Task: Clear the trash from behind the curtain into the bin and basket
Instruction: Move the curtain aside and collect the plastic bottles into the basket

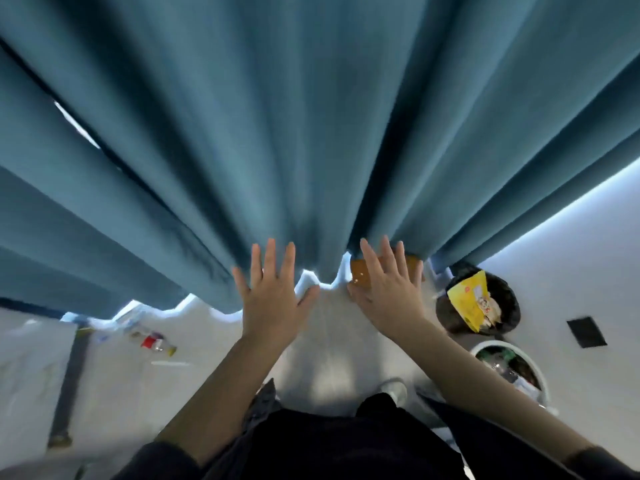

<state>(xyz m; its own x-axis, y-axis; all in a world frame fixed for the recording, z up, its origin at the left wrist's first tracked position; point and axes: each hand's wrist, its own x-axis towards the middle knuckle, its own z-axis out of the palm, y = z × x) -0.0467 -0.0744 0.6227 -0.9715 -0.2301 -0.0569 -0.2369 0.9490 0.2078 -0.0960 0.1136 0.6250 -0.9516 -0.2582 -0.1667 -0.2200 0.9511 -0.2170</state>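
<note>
**Hands at the curtain hem.** The left hand (273, 299) and the right hand (388, 289) are held flat at the hem of the curtain (277, 133), fingers (270, 258) straight and spread with nothing gripped, a posture judged suited to parting the heavy, matte, deeply pleated teal cloth. A smooth orange piece of trash (360, 271) is partly covered by the right hand (contact cannot be told), and a clear, red-labelled bottle (156, 342) lies on the pale floor (332, 323) well to the left. The round black-lined bin (507, 292), holding a crinkled yellow packet (467, 299), and the white basket (530, 358) are set near on the right, presumably for easy dropping.
</note>
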